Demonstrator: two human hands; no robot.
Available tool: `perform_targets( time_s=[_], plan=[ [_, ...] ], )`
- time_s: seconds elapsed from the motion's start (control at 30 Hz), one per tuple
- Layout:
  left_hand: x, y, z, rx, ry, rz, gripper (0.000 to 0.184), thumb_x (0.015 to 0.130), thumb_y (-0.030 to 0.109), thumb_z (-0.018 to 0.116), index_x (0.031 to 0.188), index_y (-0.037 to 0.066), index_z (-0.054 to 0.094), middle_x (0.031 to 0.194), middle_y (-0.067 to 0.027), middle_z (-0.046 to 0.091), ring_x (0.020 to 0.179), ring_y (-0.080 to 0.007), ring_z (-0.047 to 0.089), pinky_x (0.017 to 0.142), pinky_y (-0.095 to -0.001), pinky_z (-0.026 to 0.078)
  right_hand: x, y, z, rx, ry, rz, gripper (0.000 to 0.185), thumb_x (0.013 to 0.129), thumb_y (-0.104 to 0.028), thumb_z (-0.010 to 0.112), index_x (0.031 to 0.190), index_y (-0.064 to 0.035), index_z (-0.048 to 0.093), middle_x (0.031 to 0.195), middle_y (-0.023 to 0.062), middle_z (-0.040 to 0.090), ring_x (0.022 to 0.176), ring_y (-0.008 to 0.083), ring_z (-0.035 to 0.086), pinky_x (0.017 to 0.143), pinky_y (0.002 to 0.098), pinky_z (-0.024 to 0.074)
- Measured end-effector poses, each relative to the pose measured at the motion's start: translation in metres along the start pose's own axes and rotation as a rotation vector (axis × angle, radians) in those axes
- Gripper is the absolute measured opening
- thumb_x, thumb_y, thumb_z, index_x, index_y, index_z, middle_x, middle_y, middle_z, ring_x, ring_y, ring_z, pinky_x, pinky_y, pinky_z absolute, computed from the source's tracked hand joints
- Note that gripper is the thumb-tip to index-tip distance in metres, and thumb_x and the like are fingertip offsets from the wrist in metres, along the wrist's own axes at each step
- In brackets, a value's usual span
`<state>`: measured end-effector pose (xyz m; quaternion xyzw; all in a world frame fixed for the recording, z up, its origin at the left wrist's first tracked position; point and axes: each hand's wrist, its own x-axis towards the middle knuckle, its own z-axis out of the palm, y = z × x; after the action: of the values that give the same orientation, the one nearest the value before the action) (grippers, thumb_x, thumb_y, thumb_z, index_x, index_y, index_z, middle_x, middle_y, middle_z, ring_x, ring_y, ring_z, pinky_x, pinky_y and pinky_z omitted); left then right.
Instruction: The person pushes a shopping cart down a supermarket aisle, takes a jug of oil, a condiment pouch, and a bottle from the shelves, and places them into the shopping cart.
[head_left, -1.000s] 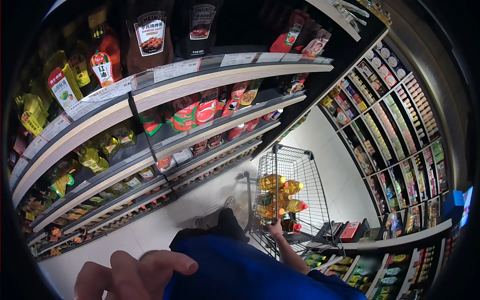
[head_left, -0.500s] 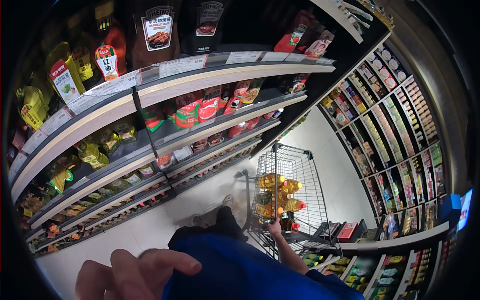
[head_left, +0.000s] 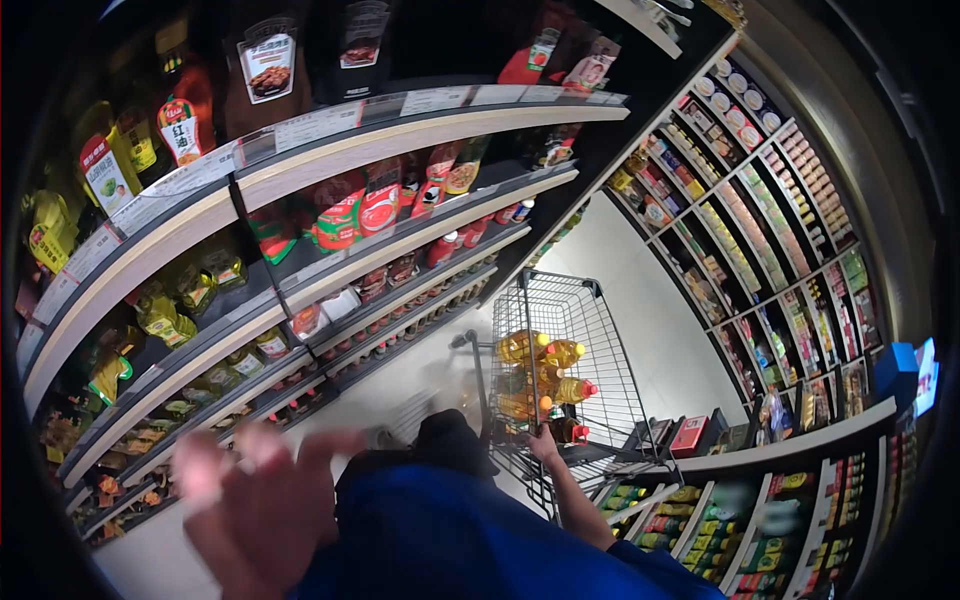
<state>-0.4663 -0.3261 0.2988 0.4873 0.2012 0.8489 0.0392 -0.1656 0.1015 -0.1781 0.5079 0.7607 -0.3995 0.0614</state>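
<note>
Large and blurred at the lower left, my left hand [head_left: 265, 500] is raised with its fingers curled but apart and nothing in them. It is nearest to the lower shelves of bottles. My right hand [head_left: 542, 440] is wrapped round the handle of a wire shopping cart [head_left: 610, 350], to the right of my blue top. Inside the cart lie several bottles of yellow oil [head_left: 523, 346] with yellow, orange and red caps, and a darker bottle [head_left: 568, 431] with a red cap beside my right hand.
A long shelf unit [head_left: 330, 130] on the left holds sauce bottles, red pouches and oil bottles. More stocked shelves [head_left: 770, 210] curve along the right, with green and yellow bottles [head_left: 780, 550] at the lower right. Pale tiled floor [head_left: 660, 320] runs beyond the cart.
My left hand has risen and its fingers have spread somewhat. The shelves and the cart have shifted left and slightly up in view. My right hand is still on the cart handle.
</note>
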Motion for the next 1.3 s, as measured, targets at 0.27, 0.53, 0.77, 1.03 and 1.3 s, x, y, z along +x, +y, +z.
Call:
perform_targets(
  time_s=[0.27,0.53,0.77,1.03,1.3],
  plan=[
    [-0.033,-0.124,-0.008,-0.615,0.431,-0.47,0.078,0.099,0.063,0.02,0.143,0.004,0.044,0.159,-0.0142,0.029,0.143,-0.0318,0.031,0.117,-0.0569,0.019,-0.061,-0.003,-0.076,-0.183,-0.159,-0.093,0.049,0.089,-0.034,0.067,0.123,0.0015,0.06,0.112,0.0193,0.068,0.104,0.0273,0.066,0.092,0.0363,0.0507],
    [-0.059,-0.124,0.065,-0.623,0.382,-0.597,0.08,0.098,0.065,0.02,0.151,0.006,0.033,0.16,-0.011,0.028,0.145,-0.0316,0.025,0.117,-0.0557,0.018,-0.124,0.05,-0.129,-0.305,-0.126,0.026,0.038,0.09,-0.033,0.063,0.114,-0.0034,0.067,0.106,0.0206,0.071,0.103,0.0359,0.068,0.089,0.0422,0.0521],
    [-0.094,-0.096,0.121,-0.585,0.352,-0.625,0.089,0.095,0.071,0.02,0.155,0.006,0.024,0.161,-0.0117,0.024,0.146,-0.0328,0.025,0.117,-0.0576,0.019,-0.166,0.061,-0.114,-0.54,0.047,-0.334,0.031,0.087,-0.035,0.067,0.102,-0.0078,0.07,0.108,0.0162,0.068,0.108,0.0326,0.062,0.105,0.0484,0.0381],
    [-0.115,-0.036,0.148,-0.562,0.315,-0.5,0.091,0.094,0.073,0.018,0.155,0.006,0.025,0.162,-0.0135,0.022,0.145,-0.035,0.025,0.116,-0.0594,0.019,-0.188,0.089,-0.084,-0.512,0.224,-0.503,0.037,0.088,-0.029,0.063,0.115,-0.0043,0.062,0.136,0.0222,0.049,0.133,0.0431,0.037,0.109,0.0565,0.0333],
    [-0.14,0.043,0.147,-0.441,0.463,-0.519,0.072,0.097,0.066,0.032,0.143,0.011,0.046,0.149,-0.0146,0.039,0.131,-0.0326,0.042,0.11,-0.0586,0.031,-0.261,0.07,-0.093,-0.461,0.344,-0.148,0.04,0.087,-0.024,0.062,0.115,0.0034,0.057,0.118,0.0254,0.06,0.11,0.0389,0.058,0.103,0.0518,0.0387]
  ],
)
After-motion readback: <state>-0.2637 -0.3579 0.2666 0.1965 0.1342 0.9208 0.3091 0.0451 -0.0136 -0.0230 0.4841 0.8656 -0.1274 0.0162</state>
